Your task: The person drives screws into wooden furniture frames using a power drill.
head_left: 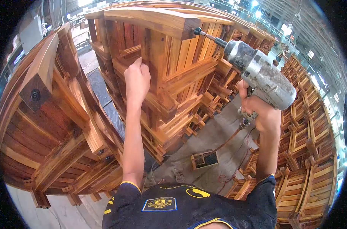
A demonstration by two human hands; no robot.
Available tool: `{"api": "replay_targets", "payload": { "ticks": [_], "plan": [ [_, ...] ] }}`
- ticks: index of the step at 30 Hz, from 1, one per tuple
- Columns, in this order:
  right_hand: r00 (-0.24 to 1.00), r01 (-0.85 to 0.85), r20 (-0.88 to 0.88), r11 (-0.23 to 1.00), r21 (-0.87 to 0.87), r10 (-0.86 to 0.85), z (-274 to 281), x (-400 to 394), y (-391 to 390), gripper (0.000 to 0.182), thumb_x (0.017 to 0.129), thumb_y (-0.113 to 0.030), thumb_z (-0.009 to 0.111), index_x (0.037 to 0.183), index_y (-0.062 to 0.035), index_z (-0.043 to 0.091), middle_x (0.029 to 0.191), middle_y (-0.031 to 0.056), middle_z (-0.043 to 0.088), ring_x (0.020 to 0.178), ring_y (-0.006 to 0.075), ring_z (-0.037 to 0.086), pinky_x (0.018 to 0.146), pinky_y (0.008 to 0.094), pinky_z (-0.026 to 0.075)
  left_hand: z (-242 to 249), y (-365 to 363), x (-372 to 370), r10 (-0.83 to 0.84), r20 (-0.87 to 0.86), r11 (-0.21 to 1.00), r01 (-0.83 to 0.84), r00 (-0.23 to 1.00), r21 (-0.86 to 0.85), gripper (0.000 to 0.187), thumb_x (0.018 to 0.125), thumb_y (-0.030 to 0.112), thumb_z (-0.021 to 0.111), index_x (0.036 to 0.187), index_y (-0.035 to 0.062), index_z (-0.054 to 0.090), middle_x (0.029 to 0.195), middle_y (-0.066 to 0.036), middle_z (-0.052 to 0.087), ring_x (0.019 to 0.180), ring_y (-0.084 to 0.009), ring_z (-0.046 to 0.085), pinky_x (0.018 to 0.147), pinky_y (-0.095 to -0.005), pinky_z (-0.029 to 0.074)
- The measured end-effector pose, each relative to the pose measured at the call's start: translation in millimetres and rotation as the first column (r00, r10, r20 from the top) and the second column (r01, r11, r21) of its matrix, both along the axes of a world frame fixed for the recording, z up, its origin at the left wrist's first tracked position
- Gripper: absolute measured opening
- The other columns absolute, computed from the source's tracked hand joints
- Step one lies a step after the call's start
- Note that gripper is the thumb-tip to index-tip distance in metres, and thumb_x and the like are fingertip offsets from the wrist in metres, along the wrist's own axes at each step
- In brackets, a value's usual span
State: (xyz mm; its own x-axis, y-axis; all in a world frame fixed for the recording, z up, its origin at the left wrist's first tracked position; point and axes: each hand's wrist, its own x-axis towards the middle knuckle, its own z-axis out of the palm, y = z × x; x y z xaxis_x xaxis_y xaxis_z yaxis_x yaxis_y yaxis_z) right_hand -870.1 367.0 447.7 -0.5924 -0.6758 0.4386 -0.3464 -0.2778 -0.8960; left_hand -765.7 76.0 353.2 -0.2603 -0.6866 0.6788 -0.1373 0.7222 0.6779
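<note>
My right hand [259, 110] is wrapped round the grip of a worn silver air impact wrench [270, 74], held level at the upper right. A long shaft runs left from it, and the dark socket [197, 31] at its tip meets the end of a thick wooden leg [154, 21]. My left hand [137, 78] is closed in a fist in front of the stacked slatted wooden furniture [188, 49]; whatever its fingers hold, if anything, is hidden. An air hose [227, 141] hangs from the wrench's handle fitting.
Another wooden piece [47, 126] stands close on the left, a dark round foot [35, 94] on its leg end. A small wooden box [204, 160] of dark parts sits on the floor. More slatted furniture [295, 152] lines the right side. The hose trails across the floor.
</note>
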Motion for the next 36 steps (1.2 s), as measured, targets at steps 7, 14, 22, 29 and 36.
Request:
{"api": "replay_targets", "payload": {
  "ticks": [7, 14, 22, 29, 36],
  "plan": [
    [0.983, 0.086, -0.162, 0.996, -0.037, -0.091, 6, 9, -7, 0.035, 0.059, 0.006, 0.056, 0.093, 0.0013, 0.063, 0.070, 0.0070, 0.058, 0.052, 0.0104, 0.047, 0.045, 0.0242, 0.035, 4, 5, 1, 0.053, 0.059, 0.998, -0.051, 0.997, -0.037, 0.042, 0.083, 0.012, 0.042, 0.114, -0.0117, 0.057, 0.068, -0.026, 0.060, 0.065, -0.0312, 0.066, 0.062, -0.0389, 0.050],
    [0.993, 0.020, -0.116, 1.000, 0.015, -0.018, 9, 4, -3, 0.030, 0.068, 0.008, 0.058, 0.097, 0.0000, 0.063, 0.086, 0.0020, 0.063, 0.077, 0.0102, 0.056, 0.066, 0.0249, 0.045, -2, 0, 1, 0.038, 0.042, 0.999, -0.036, 0.998, -0.036, 0.042, 0.085, 0.013, 0.043, 0.117, -0.0114, 0.056, 0.066, -0.023, 0.059, 0.062, -0.0283, 0.065, 0.061, -0.0380, 0.049],
    [0.988, 0.024, -0.153, 0.999, 0.040, -0.018, 12, 6, -4, 0.030, 0.066, 0.009, 0.058, 0.094, 0.0006, 0.062, 0.085, 0.0026, 0.062, 0.075, 0.0121, 0.056, 0.064, 0.0259, 0.045, 6, 14, 4, -0.039, -0.035, 0.995, 0.042, 0.999, 0.089, 0.033, 0.086, 0.007, 0.041, 0.109, -0.0081, 0.059, 0.081, -0.033, 0.059, 0.082, -0.0438, 0.063, 0.071, -0.0471, 0.048],
    [0.995, -0.016, -0.096, 0.999, 0.033, 0.019, 10, 3, -6, 0.032, 0.066, 0.009, 0.058, 0.097, 0.0008, 0.061, 0.085, 0.0040, 0.062, 0.076, 0.0132, 0.056, 0.065, 0.0263, 0.045, -6, 4, -1, -0.074, -0.082, 0.985, 0.085, 0.994, 0.148, 0.034, 0.086, 0.008, 0.042, 0.111, -0.0083, 0.059, 0.082, -0.033, 0.060, 0.083, -0.0446, 0.063, 0.072, -0.0464, 0.049],
    [0.991, -0.027, -0.128, 0.999, 0.033, 0.031, 12, 6, -7, 0.030, 0.068, 0.008, 0.057, 0.096, 0.0000, 0.061, 0.082, 0.0024, 0.060, 0.074, 0.0109, 0.054, 0.061, 0.0241, 0.043, -12, -4, -2, -0.045, -0.020, 0.997, 0.046, 0.999, 0.062, 0.040, 0.087, 0.010, 0.042, 0.119, -0.0102, 0.054, 0.069, -0.017, 0.057, 0.066, -0.0240, 0.058, 0.061, -0.0355, 0.047]
  ]
}}
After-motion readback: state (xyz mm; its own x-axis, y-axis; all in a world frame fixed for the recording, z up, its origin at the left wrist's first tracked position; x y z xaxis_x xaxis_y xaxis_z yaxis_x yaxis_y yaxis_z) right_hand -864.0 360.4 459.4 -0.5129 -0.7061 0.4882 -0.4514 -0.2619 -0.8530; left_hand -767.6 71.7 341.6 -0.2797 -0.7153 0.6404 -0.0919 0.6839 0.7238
